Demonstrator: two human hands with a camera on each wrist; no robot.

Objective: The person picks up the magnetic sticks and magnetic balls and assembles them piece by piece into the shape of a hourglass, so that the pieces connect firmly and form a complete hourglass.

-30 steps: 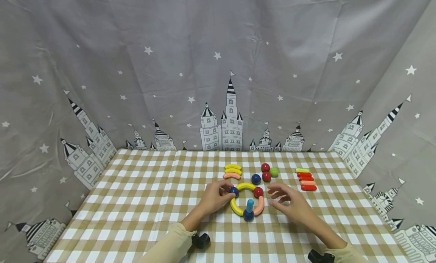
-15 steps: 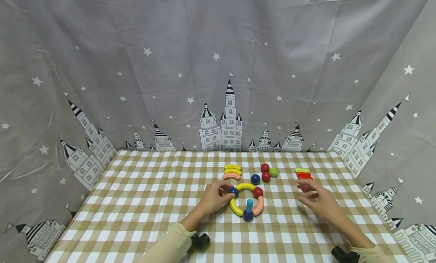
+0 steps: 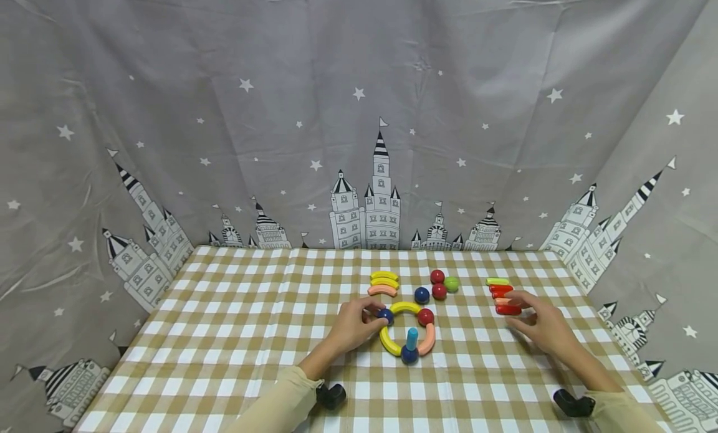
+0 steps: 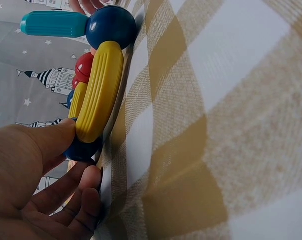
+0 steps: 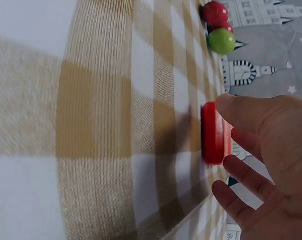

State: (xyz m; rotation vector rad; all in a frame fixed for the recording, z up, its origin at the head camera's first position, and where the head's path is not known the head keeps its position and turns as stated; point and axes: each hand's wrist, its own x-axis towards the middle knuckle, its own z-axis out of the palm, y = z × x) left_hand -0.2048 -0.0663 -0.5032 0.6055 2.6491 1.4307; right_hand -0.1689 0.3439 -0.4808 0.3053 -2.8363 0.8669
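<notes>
A ring of toy pieces lies mid-table: curved yellow bars [image 3: 405, 307], a curved pink bar [image 3: 427, 342], a red ball [image 3: 425, 317] and two dark blue balls. A teal rod [image 3: 412, 338] stands upright in the front blue ball [image 3: 409, 356]. With thumb and fingers, my left hand [image 3: 352, 327] pinches the left blue ball [image 4: 83, 150], which sits at the end of a yellow bar [image 4: 101, 95]. My right hand [image 3: 543, 328] hovers at the row of straight rods, fingers parted, fingertips right by the nearest red rod [image 5: 211, 134]. Nothing shows in its grasp.
Behind the ring lie spare curved bars [image 3: 384, 282] and a loose blue ball [image 3: 422, 295]. Red balls [image 3: 437, 276] and a green ball [image 3: 451, 285] cluster to their right. A lime rod [image 3: 497, 281] tops the row of rods. A grey castle-print curtain [image 3: 359, 140] hangs behind the checked tablecloth.
My right hand has moved right, from beside the ring to the row of straight rods. My left hand stays on the blue ball, and the ring has kept its place.
</notes>
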